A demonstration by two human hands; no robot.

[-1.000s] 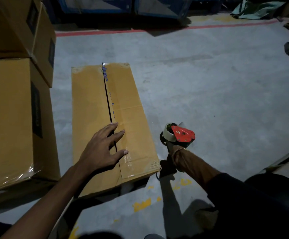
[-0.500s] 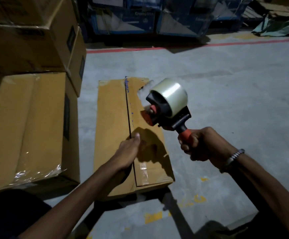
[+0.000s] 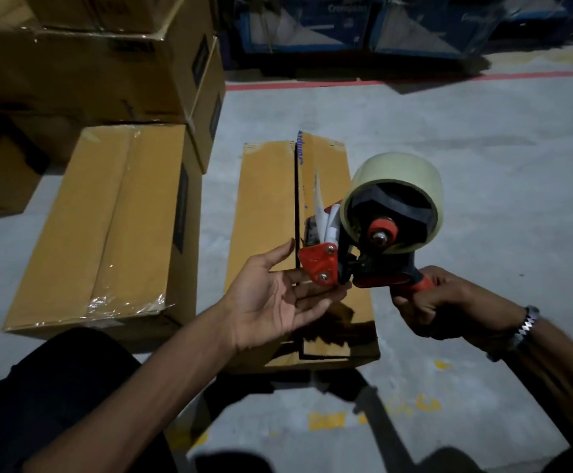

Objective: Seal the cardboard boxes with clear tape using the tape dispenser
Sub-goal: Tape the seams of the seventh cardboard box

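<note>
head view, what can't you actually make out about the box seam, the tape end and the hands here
- Near part of the box seam, head view: covered by the left hand and tape dispenser.
- Loose tape end: blurred, so whether it touches the left fingers is unclear.
- Dispenser handle: wrapped by the right hand.
- Blue print on the flap: too small, partly hidden.

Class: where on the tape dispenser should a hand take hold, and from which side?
Take the tape dispenser by its red handle at the rear, from the near side, as the right hand does; the roll and cutter end point away toward the box.
</note>
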